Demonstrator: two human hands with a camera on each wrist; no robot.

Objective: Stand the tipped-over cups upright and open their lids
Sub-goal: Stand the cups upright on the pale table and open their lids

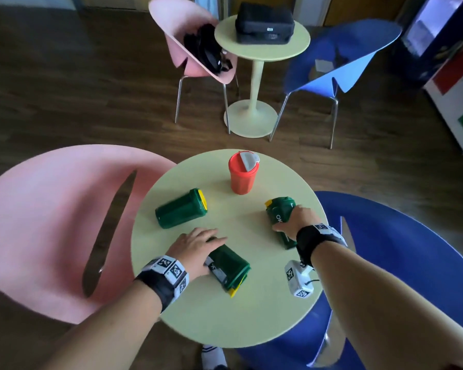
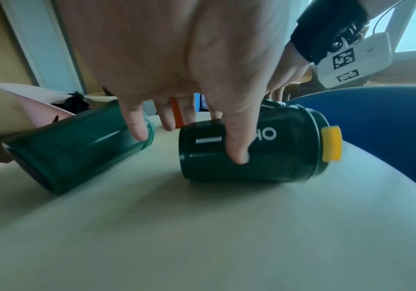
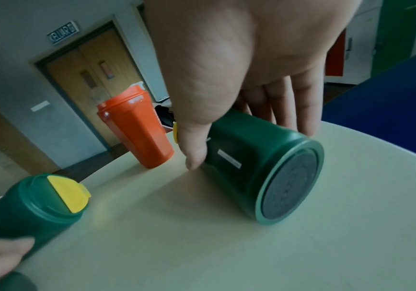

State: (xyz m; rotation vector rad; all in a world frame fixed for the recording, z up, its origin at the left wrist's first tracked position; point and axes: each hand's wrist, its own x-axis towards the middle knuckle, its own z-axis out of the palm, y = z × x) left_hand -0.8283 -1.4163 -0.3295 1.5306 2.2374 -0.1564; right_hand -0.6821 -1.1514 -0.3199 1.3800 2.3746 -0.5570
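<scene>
- Both hands busy: left hand (image 1: 195, 247) gripped near green cup (image 1: 229, 268), lying tipped.
- Right hand (image 1: 296, 218) gripped right green cup (image 1: 281, 220) by table (image 1: 198, 311) edge.
- Table centre bare.

Three tipped cups (image 1: 181, 208) lie on the table (image 1: 198, 311); an upright cup (image 1: 242, 173) stands behind them

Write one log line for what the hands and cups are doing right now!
left hand on near green cup | right hand grips right green cup | both lying | orange cup upright
</scene>
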